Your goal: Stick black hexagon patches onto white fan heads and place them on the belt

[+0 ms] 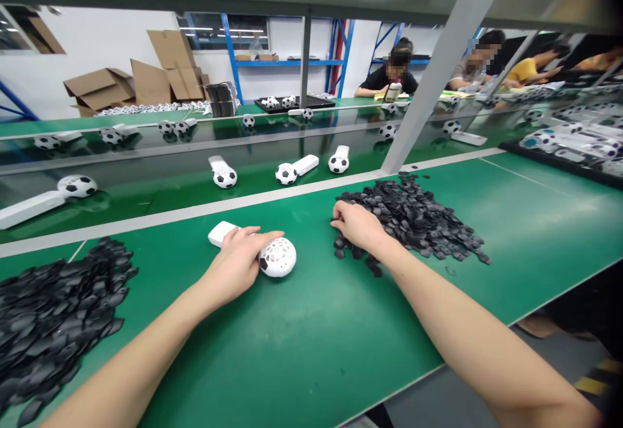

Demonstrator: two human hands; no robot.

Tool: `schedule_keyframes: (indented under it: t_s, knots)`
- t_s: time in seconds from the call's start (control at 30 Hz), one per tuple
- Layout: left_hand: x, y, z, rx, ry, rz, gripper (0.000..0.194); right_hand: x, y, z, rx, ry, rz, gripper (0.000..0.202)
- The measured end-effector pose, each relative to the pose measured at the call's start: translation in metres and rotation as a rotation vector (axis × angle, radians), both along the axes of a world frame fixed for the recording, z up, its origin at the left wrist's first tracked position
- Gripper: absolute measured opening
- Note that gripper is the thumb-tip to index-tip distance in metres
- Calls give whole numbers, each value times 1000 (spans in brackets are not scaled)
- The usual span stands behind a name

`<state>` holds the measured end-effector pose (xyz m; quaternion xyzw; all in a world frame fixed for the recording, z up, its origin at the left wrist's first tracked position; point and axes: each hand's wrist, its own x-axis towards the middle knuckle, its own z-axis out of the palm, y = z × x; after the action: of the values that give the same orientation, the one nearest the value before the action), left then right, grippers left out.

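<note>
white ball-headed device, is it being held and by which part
The left hand holds the device around its neck, where handle meets ball head.

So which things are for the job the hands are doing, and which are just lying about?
For the job:
white football gadget, under the left hand
black pieces, by the right hand
probably the left black pile

Just lying about, it seems:
cardboard boxes
bottle
</note>
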<state>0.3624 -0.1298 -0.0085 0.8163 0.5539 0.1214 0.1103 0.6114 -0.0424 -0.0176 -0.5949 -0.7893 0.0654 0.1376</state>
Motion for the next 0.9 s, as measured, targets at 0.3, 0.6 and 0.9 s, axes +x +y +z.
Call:
schedule_keyframes:
  t_s: [0.3,0.6,0.9]
  knots:
    - [6,-1,-1,14,3,20,61,-25,-34,7,-128,532,472,9]
    - [7,-6,6,-91,-47,-11,67,-31,-54,16,-191,597,632,13]
    - [12,-7,2,-77,-101,33,73,-37,-61,10,-177,640,660,8]
